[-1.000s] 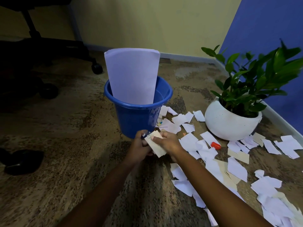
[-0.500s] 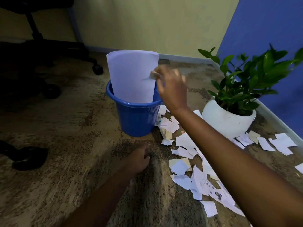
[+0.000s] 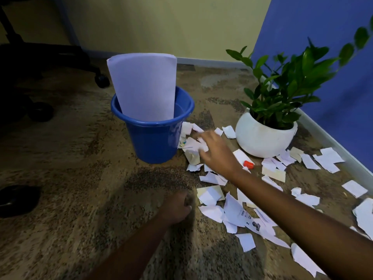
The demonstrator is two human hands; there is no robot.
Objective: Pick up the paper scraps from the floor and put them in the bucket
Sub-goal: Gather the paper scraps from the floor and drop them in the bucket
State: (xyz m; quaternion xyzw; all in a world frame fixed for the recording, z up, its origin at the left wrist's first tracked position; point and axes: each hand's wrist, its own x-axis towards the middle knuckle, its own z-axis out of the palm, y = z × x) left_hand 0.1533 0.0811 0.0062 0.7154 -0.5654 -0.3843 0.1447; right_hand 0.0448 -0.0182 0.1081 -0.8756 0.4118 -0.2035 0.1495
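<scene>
In the head view, the right hand (image 3: 218, 152) reached over paper scraps (image 3: 212, 199) on the floor just beside the blue bucket (image 3: 153, 142), its fingers spread and loose, holding nothing. Blur hid whether they touched paper. The left hand (image 3: 177, 207) rested on the carpet, fingers curled under, nothing visible in them. More scraps lay scattered toward the white plant pot (image 3: 262, 136).

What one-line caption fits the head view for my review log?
Right hand, open, reaches over paper scraps beside the blue bucket; left hand rests curled on the carpet.
</scene>
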